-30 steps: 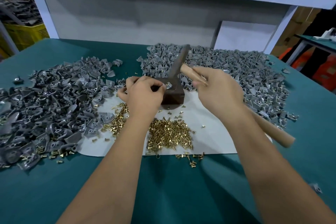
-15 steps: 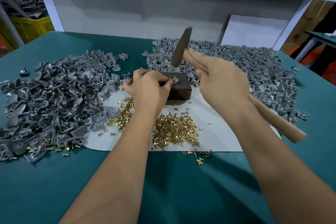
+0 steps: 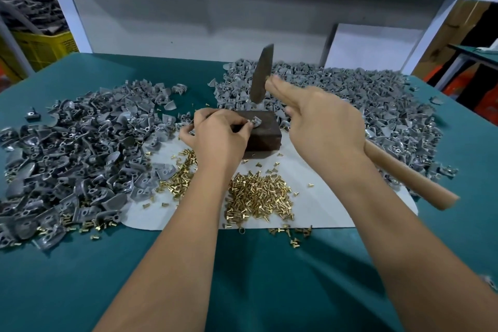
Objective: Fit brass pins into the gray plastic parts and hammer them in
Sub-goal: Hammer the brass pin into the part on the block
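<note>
Teal table [image 3: 80, 291] carries gray part heaps either side of the grips. Right hand [image 3: 327, 127] wraps the hammer [image 3: 261, 75] handle, head raised above the block [image 3: 265, 132]. Left hand [image 3: 215, 135] pinches a small, stiff, light gray plastic part [image 3: 254, 122] by its edge, fingertips beside the strike.

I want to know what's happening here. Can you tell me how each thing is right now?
Hammer: raised above the block, gripped by the right hand.
Gray part: on the dark block, pinched by the left hand.
Brass pins: loose heap on the white sheet.
Left gray pile: parts with pins scattered at its near edge.
Right gray pile: heaped at the table's far right.
</note>
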The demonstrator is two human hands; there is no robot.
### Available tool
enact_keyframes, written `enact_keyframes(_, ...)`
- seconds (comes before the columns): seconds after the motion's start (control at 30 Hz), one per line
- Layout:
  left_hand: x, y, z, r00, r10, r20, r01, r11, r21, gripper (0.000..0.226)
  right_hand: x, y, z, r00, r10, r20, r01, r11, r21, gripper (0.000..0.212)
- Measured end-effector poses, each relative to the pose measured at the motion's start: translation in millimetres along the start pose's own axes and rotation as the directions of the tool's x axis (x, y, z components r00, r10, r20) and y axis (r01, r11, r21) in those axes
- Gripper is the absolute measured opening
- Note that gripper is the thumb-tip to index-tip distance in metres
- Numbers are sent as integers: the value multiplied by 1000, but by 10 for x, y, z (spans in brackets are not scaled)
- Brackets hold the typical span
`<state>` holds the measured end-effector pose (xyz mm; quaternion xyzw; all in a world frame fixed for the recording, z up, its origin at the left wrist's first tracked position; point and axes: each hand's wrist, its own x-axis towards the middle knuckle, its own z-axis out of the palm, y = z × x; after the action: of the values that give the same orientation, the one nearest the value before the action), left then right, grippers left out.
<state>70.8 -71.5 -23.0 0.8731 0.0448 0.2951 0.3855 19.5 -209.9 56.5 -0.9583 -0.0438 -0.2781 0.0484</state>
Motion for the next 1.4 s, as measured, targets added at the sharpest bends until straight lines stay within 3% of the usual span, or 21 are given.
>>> enact_keyframes(0.1, -11, -3, -17, 999, 33, -12, -32, 999, 31, 10, -26, 8, 37, 994, -21, 105, 26, 999, -43, 65)
enact_keyframes(0.2, 0, -8, -9, 1000, 30, -6, -30, 999, 17, 11, -42, -10, 40, 1000, 4, 11, -3, 999, -45, 67)
enact_keyframes(0.3, -6, -14, -13, 999, 39, -1, -39, 999, 33, 11, -38, -12, 81, 996, -27, 84, 30, 999, -33, 66)
enact_keyframes(0.4, -10, -13, -7, 1000, 22, -5, -22, 1000, 6, 10, 4, 22, 61, 999, -5, 41, 5, 1000, 2, 61)
enact_keyframes(0.5, -12, -8, -9, 999, 32, 3, -32, 999, 22, 10, -2, 36, 64, 992, -7, 124, 6, 1000, 7, 62)
enact_keyframes(0.63, -9, 3, -9, 1000, 13, -1, -13, 1000, 4, 9, 3, 25, 55, 999, 25, 35, -28, 997, 73, 61)
enact_keyframes(0.73, -17, 1, -11, 1000, 24, 4, -24, 1000, 16, 10, -12, 19, 87, 992, -10, 127, 2, 998, 60, 62)
enact_keyframes(0.83, -7, 2, -7, 1000, 9, -4, -9, 1000, 0, 9, 15, 68, 63, 998, 46, 43, -50, 995, 85, 59)
enact_keyframes(0.97, -9, 6, -13, 1000, 8, 28, -9, 999, 33, 11, 34, 65, 81, 985, -29, 170, 20, 998, 52, 58)
enact_keyframes(1.13, 30, -6, -56, 986, -31, 165, 43, 997, -70, 10, 42, 154, 70, 987, 151, 53, -160, 955, 250, 51)
enact_keyframes(1.4, 46, 2, -86, 970, -51, 238, 92, 982, -167, 14, -118, 368, 316, 934, 315, 170, -353, 889, 293, 46)
